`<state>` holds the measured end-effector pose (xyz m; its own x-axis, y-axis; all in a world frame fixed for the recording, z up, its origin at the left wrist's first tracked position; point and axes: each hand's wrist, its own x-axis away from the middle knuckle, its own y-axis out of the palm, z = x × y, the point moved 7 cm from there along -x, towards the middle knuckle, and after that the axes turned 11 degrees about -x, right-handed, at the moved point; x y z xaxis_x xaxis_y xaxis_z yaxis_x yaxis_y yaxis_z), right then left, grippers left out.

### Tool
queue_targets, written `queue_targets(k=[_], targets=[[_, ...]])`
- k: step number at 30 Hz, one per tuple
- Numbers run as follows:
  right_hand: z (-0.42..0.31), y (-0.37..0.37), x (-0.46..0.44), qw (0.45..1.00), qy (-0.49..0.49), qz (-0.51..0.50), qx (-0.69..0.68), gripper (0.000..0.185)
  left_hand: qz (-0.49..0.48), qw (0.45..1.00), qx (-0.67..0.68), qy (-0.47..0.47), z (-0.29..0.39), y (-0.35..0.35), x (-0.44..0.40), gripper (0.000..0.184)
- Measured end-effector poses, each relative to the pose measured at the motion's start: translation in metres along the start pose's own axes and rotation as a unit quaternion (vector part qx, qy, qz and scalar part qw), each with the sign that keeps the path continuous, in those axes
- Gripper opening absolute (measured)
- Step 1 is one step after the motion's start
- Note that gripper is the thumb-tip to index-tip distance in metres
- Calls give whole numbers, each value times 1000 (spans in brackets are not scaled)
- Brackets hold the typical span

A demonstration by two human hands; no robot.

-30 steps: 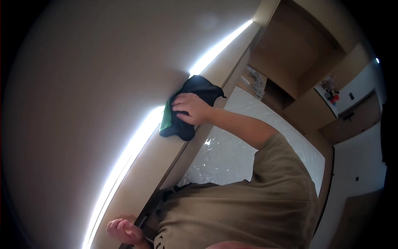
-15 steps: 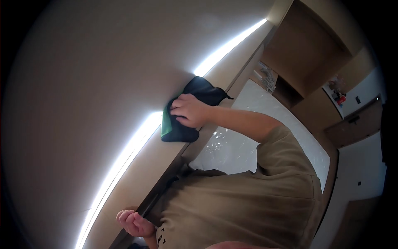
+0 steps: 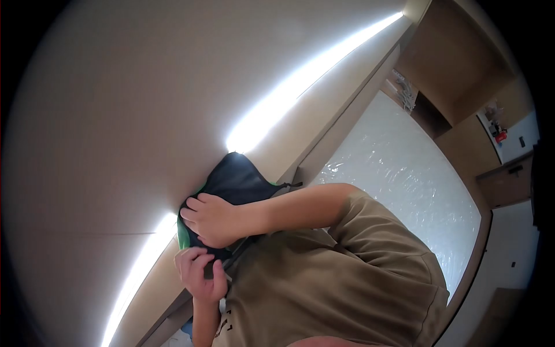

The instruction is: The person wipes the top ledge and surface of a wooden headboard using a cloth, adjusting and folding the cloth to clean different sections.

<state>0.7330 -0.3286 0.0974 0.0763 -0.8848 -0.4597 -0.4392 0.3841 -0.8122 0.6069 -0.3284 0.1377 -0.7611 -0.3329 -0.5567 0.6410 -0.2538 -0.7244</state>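
My right hand (image 3: pixel 215 221) presses a dark cloth (image 3: pixel 238 176) against a pale panel with a glowing light strip (image 3: pixel 289 95); its fingers are bent into the fabric. Green shows along the cloth's edge, and a small loop sticks out at its right corner. The cloth covers part of the strip, which shines on both sides of it. My left hand (image 3: pixel 201 276) is raised close below the cloth's lower end, its fingers loosely bent and the thumb apart. Whether its fingertips touch the cloth I cannot tell.
A plastic-wrapped white mattress (image 3: pixel 404 179) lies behind my right arm. Brown open shelving (image 3: pixel 451 58) stands at the upper right, with white cables (image 3: pixel 406 95) near it. Small items, one red (image 3: pixel 500 136), sit on a ledge farther right. A large smooth surface (image 3: pixel 104 127) fills the left.
My right hand and the cloth have slid down and left along the light strip. My left hand has risen to beside the cloth, its fingers loosening. The view has shifted slightly.
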Motion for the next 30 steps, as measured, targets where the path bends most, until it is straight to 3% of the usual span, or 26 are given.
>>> queue_targets(k=[2, 5, 9, 15, 16, 18, 20, 26, 27, 30], targets=[[-1, 1, -3, 999, 21, -46, -10, 36, -27, 999, -8, 20, 5, 7, -8, 20], [7, -18, 12, 984, 73, -90, -139, 38, -45, 998, -35, 23, 8, 15, -8, 24], [33, -38, 53, 999, 25, -16, -41, 46, -75, 995, -61, -29, 6, 38, -19, 31], [41, -48, 67, 996, 55, -37, -68, 54, -61, 975, -187, -107, -10, 62, -12, 61], [47, -50, 66, 993, 63, -67, -68, 66, -51, 968, -217, -117, -12, 60, -12, 64], [56, -56, 68, 993, 65, -81, -58, 74, -62, 960, -231, -144, -21, 61, -7, 74], [67, -59, 72, 990, 60, -118, -45, 87, -93, 949, -273, -131, -21, 58, -6, 74], [62, -53, 72, 983, 15, -183, 24, 93, -157, 910, -355, -149, -29, 34, 10, 68], [59, -56, 72, 984, 7, -178, 15, 88, -178, 901, -364, -157, -33, 30, 14, 66], [58, -60, 68, 988, 21, -152, -14, 69, -114, 942, -280, -149, -51, 6, 22, 55]])
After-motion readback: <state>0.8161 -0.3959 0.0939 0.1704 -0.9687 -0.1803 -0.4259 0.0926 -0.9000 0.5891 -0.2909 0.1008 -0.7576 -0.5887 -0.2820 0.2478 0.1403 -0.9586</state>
